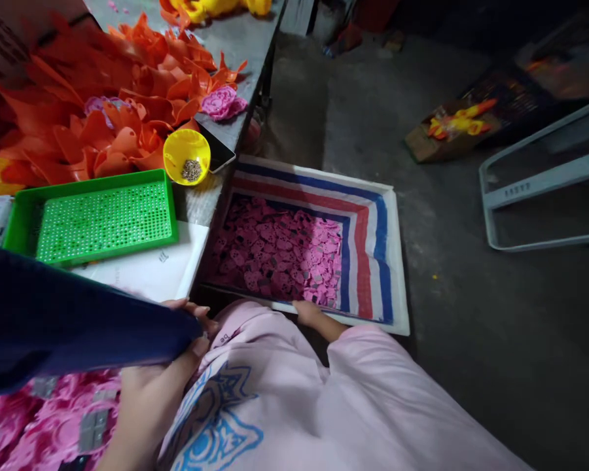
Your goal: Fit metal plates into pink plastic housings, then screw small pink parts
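At the lower left, my left hand (177,363) is closed on the end of a dark blue plastic piece (88,320), perhaps a bin; its full shape runs out of view. Pink plastic pieces (59,425), some with grey blocks, lie beneath it. My right hand (310,313) grips the near rim of a white crate (400,275) standing low beside the table. A red, white and blue striped sheet (362,261) lines this crate. Inside lies a heap of small pink plastic parts (285,248), several with grey patches.
On the table are orange plastic pieces (127,85), a green perforated tray (105,219), a yellow cup (174,154) of small metal bits and a pink rose-like piece (223,103). A metal frame (535,183) and a cardboard box (425,144) stand on the right.
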The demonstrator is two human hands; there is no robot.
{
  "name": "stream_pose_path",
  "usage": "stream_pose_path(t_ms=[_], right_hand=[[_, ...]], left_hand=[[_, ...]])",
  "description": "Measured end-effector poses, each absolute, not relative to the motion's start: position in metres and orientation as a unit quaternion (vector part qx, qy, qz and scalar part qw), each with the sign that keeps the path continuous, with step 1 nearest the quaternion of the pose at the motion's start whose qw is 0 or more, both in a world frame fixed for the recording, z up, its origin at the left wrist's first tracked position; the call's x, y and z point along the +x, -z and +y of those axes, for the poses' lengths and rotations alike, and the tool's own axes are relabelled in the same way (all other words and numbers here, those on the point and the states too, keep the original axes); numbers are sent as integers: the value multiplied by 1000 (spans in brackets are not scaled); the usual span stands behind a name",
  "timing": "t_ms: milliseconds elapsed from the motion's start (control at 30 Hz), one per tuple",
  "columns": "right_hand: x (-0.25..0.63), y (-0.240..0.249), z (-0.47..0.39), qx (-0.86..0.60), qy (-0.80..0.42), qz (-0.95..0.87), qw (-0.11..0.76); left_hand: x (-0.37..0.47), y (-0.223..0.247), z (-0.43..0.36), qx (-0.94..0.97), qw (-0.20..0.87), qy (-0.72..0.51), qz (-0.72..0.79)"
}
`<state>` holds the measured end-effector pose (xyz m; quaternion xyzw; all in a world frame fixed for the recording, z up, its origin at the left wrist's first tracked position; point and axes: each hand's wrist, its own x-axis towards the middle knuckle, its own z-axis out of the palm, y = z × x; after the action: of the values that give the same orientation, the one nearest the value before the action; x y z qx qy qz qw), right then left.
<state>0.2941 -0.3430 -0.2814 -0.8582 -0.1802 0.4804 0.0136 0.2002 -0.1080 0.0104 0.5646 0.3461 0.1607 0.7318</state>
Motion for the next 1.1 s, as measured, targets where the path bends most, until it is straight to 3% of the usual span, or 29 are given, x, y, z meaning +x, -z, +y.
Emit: stream_pose_path(t_ms=[267, 433, 600, 767, 900, 1100], right_hand=[[296, 267, -348, -847, -504, -128, 106], [326, 236, -323, -816, -503, -127, 253], [368, 151, -253, -745, -398, -228, 484], [359, 33, -183, -545, -348, -391, 655], [337, -12, -153, -327, -510, -486, 630], [318, -24, -142, -448, -446, -565, 530]], left_hand=[[201, -6, -98, 580, 727, -141, 340], [204, -8, -101, 576, 725, -136, 352], [203, -12, -100, 609, 704, -121, 345], [198, -25, -94, 747, 608, -26, 268], [190, -38, -87, 815, 534, -27, 224], [169, -34, -78, 772, 554, -52, 307]])
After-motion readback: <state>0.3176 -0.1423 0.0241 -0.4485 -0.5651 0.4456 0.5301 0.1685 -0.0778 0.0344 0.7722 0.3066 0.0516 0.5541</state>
